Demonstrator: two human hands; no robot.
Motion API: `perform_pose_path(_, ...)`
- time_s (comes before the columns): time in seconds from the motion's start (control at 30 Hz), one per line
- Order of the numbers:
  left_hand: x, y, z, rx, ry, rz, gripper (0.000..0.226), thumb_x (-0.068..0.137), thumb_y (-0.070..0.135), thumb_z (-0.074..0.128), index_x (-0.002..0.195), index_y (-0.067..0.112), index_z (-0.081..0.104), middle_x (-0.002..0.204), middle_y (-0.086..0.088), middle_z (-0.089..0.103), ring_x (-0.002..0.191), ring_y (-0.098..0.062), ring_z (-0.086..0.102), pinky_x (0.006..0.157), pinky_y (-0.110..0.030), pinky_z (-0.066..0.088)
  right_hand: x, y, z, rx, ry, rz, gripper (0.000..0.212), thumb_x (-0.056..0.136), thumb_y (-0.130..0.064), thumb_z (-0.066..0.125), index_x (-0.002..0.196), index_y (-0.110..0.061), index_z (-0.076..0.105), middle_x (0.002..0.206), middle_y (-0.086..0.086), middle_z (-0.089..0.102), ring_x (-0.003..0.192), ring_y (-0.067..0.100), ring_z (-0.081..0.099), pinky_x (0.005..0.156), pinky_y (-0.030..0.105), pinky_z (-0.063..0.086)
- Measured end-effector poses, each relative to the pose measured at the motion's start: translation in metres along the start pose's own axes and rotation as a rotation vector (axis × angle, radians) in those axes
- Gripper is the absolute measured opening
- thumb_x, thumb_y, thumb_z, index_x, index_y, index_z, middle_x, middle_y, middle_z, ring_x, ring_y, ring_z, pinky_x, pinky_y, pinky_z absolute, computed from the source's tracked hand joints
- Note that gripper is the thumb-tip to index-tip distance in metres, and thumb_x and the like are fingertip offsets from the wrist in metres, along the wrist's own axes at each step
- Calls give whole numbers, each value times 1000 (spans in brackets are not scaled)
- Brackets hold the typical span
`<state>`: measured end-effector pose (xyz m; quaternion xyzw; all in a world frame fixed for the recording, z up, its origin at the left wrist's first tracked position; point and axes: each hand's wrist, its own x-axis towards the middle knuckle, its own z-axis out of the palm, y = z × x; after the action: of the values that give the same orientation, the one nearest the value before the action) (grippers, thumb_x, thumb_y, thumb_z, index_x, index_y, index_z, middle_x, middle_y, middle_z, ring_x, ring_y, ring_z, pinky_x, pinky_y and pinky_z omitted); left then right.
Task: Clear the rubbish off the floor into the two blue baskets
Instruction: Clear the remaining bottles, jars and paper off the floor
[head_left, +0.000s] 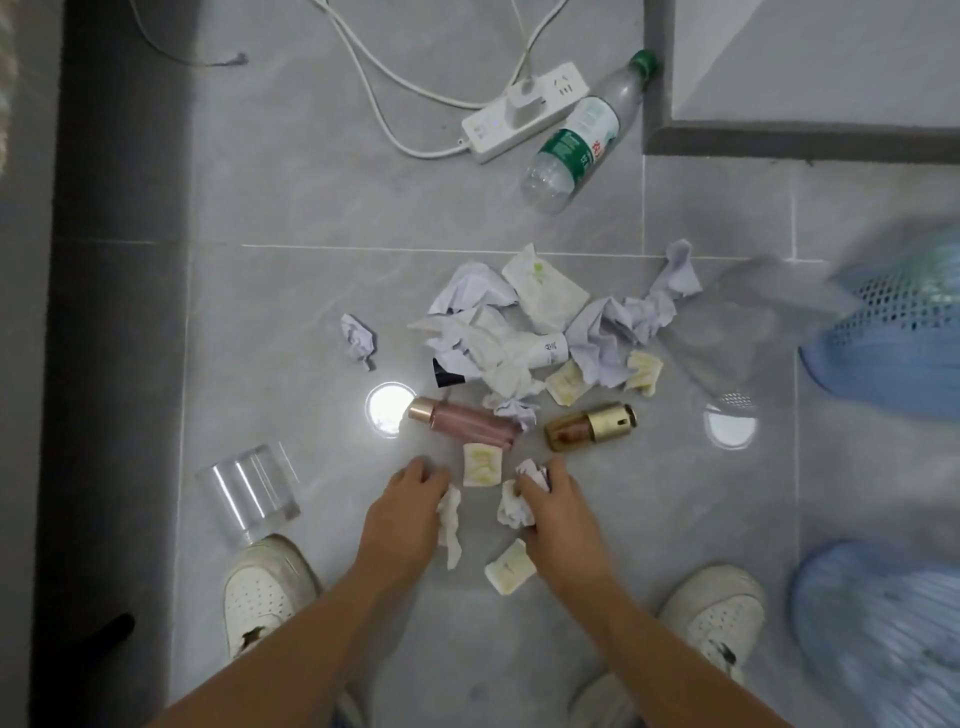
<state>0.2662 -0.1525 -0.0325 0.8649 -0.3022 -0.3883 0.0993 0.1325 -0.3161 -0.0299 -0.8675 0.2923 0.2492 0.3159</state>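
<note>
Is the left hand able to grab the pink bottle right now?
Probably yes. The pink bottle lies just beyond the left hand with only bare floor between, but that hand already grips a tissue, so it may need to drop it first.

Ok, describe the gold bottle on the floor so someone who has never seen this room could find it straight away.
Start at the pile of crumpled paper in the middle of the grey tiled floor. At its near edge two small bottles lie on their sides. The gold bottle is the one nearer the blue baskets, short, with a brassy cap and amber body, unlike the longer pink bottle beside it.
</note>
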Motion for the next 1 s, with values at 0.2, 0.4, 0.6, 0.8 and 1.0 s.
perform_pose_path(0.2, -26, 31, -37, -94, 7, 34, 23, 91, 14, 62, 87, 28, 45, 90, 9, 46, 71, -11, 49, 57, -20, 35, -29, 3, -25, 180, 157, 58, 25, 76, -4, 72, 93, -16, 59, 98, -5, 37, 78, 16, 50, 59, 18, 35)
perform_pose_path(0.4, -90, 129, -118, -223, 59, 127, 22, 89, 11, 69, 95, 30, 60, 93, 16, 53, 79, -7, 58, 69, -26, 52, -127, -11, -116, 411, 432, 222, 18, 87, -9, 71, 85, -21, 58, 90, -6, 41, 70, 8, 49, 62, 15, 38)
perform_pose_path(0.6, -126, 280, -145, -397, 34, 282, 27, 82, 0, 76, 86, 24, 66, 94, 16, 60, 88, -4, 60, 69, -10, 44, -238, 34, -202, 541, 685, 400, 26, 78, 4, 75, 86, -18, 64, 91, -2, 47, 79, 3, 54, 65, 11, 37)
perform_pose_path(0.8, -134, 408, -68, -403, -23, 387, 24, 80, 4, 78, 89, 24, 68, 92, 13, 60, 84, -2, 60, 71, -8, 43, -314, 134, -223, 579, 769, 608, 27, 80, 1, 75, 92, -21, 67, 98, -6, 52, 86, 5, 56, 72, 14, 40)
perform_pose_path(1.0, -128, 488, 4, -300, -77, 421, 22, 80, 2, 74, 90, 21, 69, 95, 9, 60, 85, -12, 61, 74, -27, 51, -334, 211, -235, 584, 769, 693, 22, 81, 0, 75, 93, -18, 70, 91, -4, 51, 74, -2, 50, 66, 3, 38)
